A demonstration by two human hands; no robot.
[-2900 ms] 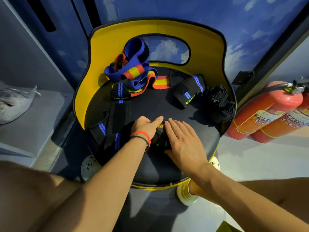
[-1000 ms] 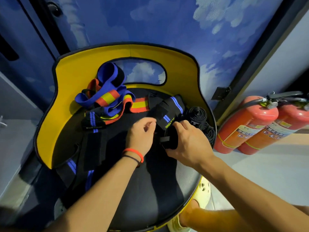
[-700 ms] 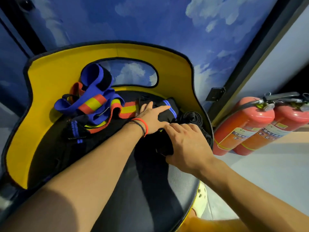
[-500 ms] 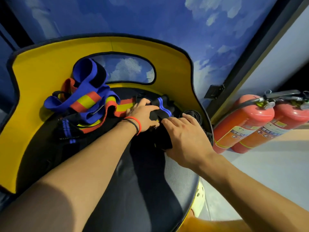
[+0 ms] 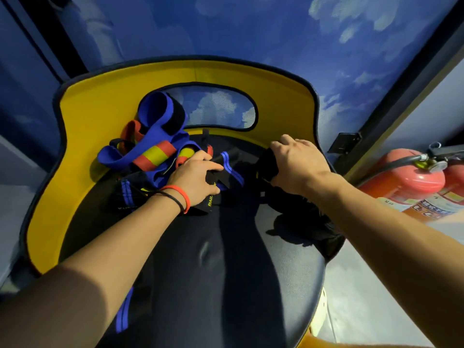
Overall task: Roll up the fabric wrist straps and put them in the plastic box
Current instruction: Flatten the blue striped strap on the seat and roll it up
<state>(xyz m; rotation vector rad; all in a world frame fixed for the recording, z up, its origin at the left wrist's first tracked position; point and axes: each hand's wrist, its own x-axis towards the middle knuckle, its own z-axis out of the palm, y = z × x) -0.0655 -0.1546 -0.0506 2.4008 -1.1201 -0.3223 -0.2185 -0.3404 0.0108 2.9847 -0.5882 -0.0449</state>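
I am working at the back edge of the chair seat (image 5: pixel 213 272). My left hand (image 5: pixel 198 177) is pressing down on a black strap (image 5: pixel 229 172) with blue stripes, fingers curled onto it but not clearly closed around it. My right hand (image 5: pixel 293 162) is closing on a dark rolled bundle (image 5: pixel 267 164) near the back right edge; I am judging it to be a rolled strap.

No plastic box is showing in view.

Risks, as I am reading them: the roll is soft woven fabric, so a loose grip is likely to let it spring open. The loose straps are overlapping a tangle of blue, red and yellow bands (image 5: pixel 153 151) at the back left, so lifting one may be dragging others. More dark straps (image 5: pixel 301 222) are lying at the seat's right edge and could be slipping off the smooth, padded surface.
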